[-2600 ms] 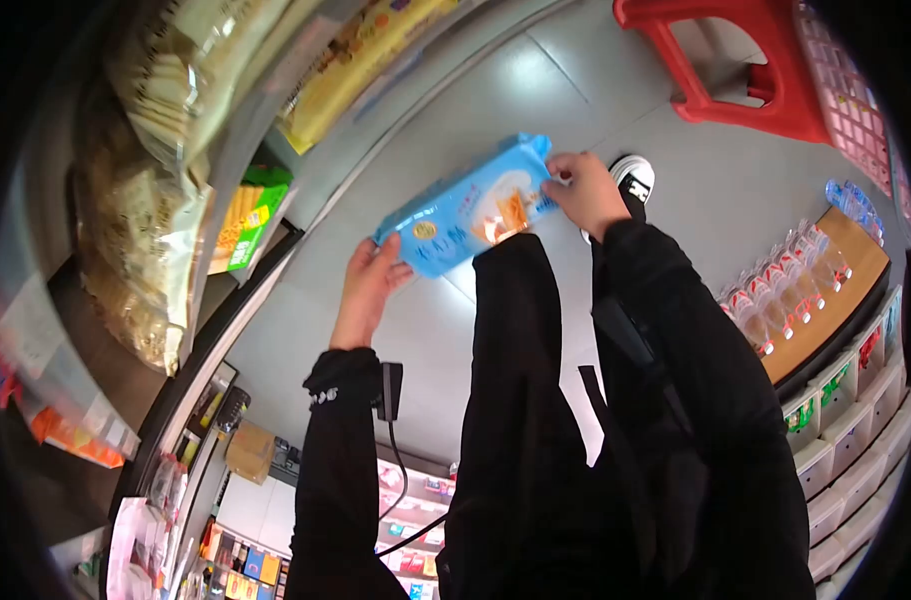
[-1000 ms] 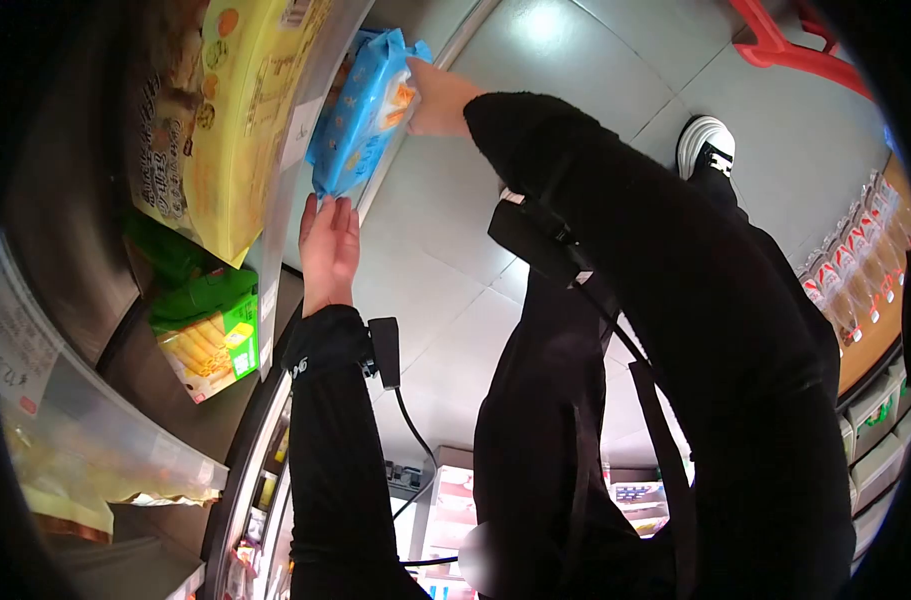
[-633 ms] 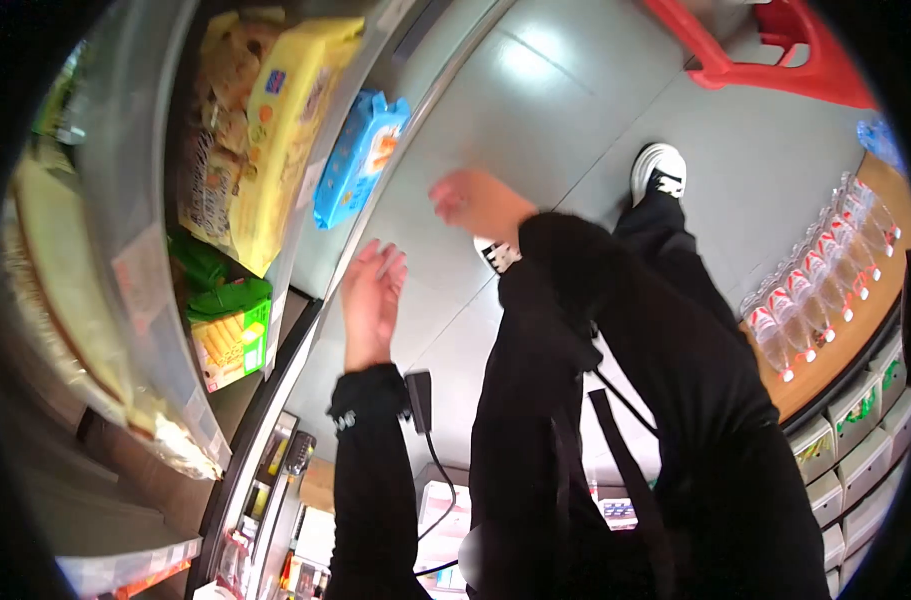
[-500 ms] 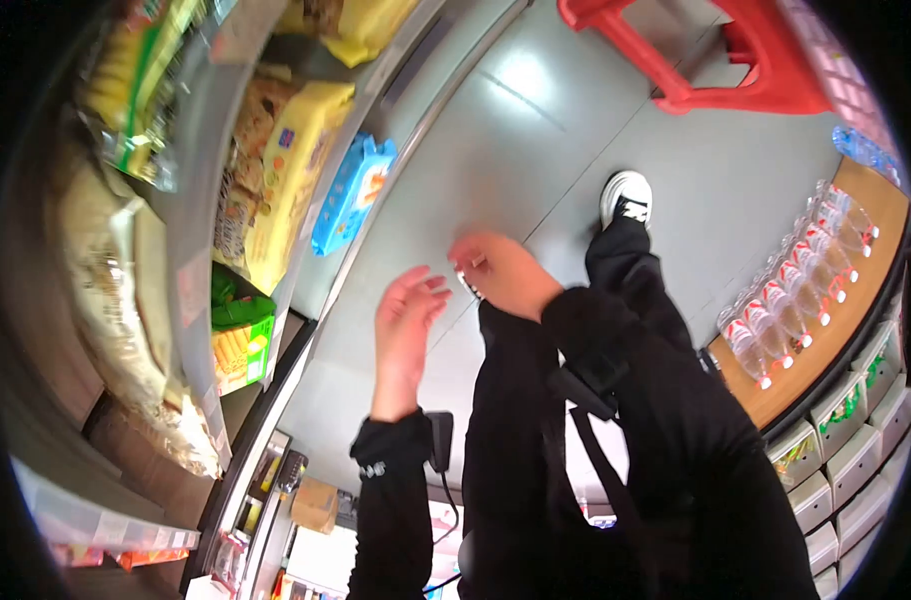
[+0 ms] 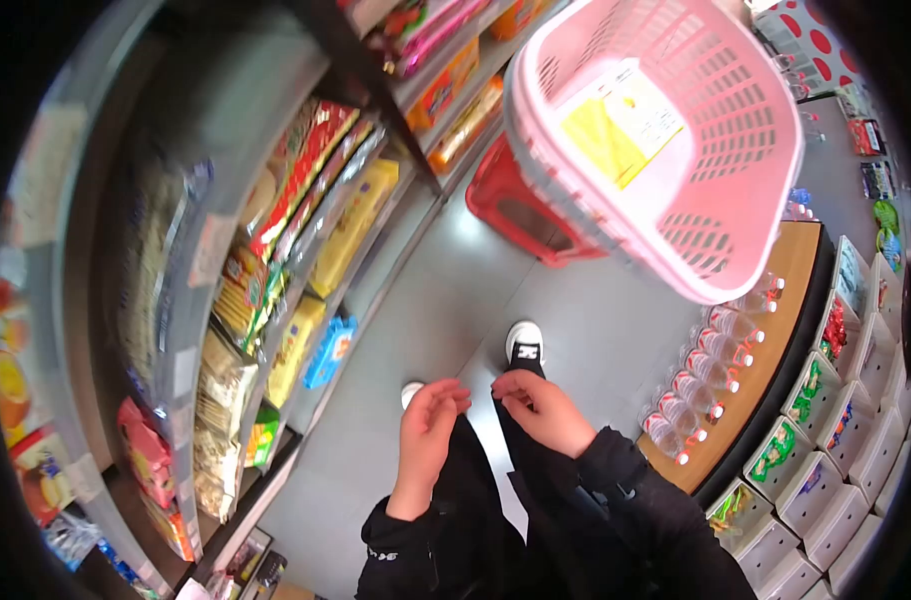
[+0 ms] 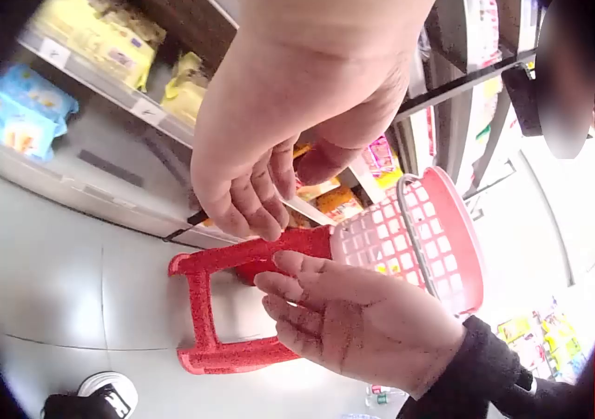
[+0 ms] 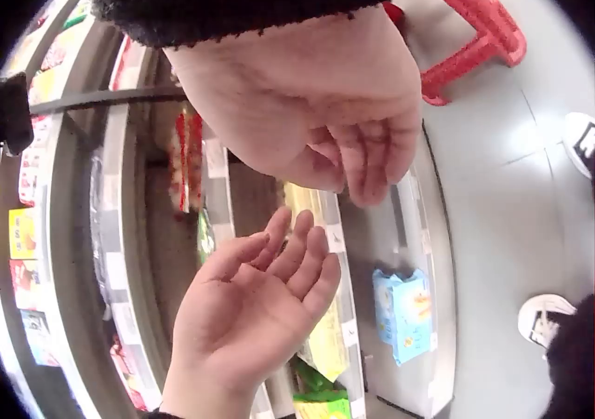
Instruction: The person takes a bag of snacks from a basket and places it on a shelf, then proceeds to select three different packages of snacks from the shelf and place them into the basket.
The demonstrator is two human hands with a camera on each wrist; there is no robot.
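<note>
My left hand [image 5: 425,440] and my right hand [image 5: 550,412] are held up in front of my body, fingertips facing each other with a narrow gap between. Both are bare of any object, their fingers loosely bent. A blue snack packet [image 5: 330,352] lies on the lowest shelf to the left, apart from both hands; the right wrist view shows the same blue packet [image 7: 403,315] at the shelf's front. Yellow packets [image 5: 297,348] sit on the shelf just above it, and a green packet [image 5: 261,436] is nearby.
A pink basket [image 5: 715,185] with a yellow and white paper in it rests on a red stool [image 5: 525,215] ahead. Several clear bottles [image 5: 710,375] line a wooden ledge [image 5: 775,345] at the right, above white bins [image 5: 820,485]. Stocked shelves run along the left.
The blue packet went from both hands onto the low shelf, and was let go. Both hands then drew back together before the body, and the view swung up, bringing the basket fully into sight.
</note>
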